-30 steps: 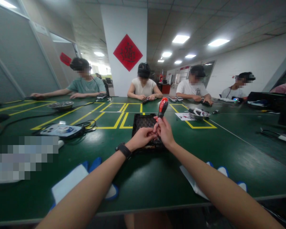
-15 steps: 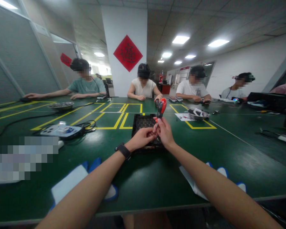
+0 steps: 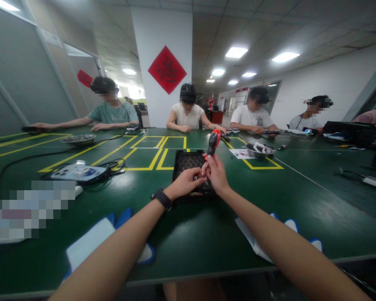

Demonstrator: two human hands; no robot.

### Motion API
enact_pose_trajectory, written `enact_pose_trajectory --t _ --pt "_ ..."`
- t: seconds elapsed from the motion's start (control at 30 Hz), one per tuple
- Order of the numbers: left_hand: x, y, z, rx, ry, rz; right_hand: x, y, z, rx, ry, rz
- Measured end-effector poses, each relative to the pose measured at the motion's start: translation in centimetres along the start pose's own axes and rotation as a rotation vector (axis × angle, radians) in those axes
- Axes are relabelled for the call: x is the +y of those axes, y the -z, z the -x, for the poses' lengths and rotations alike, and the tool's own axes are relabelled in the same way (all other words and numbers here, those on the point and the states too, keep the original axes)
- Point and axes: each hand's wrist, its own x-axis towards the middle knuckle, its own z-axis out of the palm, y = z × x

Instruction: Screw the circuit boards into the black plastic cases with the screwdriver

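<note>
Holding screwdriver: right hand, grip closed (red-and-black handle up)
Left hand: fingers bunched alongside, grip unclear
Black tray: beneath both hands, on bench

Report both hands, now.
Left hand: fingers curled over the black tray; whether it holds anything cannot be told.
Right hand: closed on a red-and-black screwdriver.

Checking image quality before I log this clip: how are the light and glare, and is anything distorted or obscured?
Head view: ceiling lights look blown out, and pale glare spots the green table. Head view: the black tray is dark, its detail hard to read around the left hand and right hand. Head view: wide-angle stretch leans the left wall; pixel blocks mask a patch at left.
</note>
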Motion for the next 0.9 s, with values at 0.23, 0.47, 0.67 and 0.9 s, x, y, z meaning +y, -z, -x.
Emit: enact_pose_trajectory --t 0.23,0.47,0.67,0.9 --pt "-0.07 0.26 0.01 0.004 0.029 0.007 -0.26 -0.14 0.16 -0.029 0.005 0.006" --pt "0.00 0.03 -0.09 -0.098 -0.012 0.180 -0.09 0.01 0.12 0.012 -0.027 0.014" --pt "-0.23 0.00 0.05 0.029 0.043 -0.026 -0.46 -0.15 0.21 0.015 0.028 0.021" --pt "0.27 0.18 -0.04 -0.115 -0.054 0.111 0.00 0.12 0.02 -0.029 -0.039 -0.013"
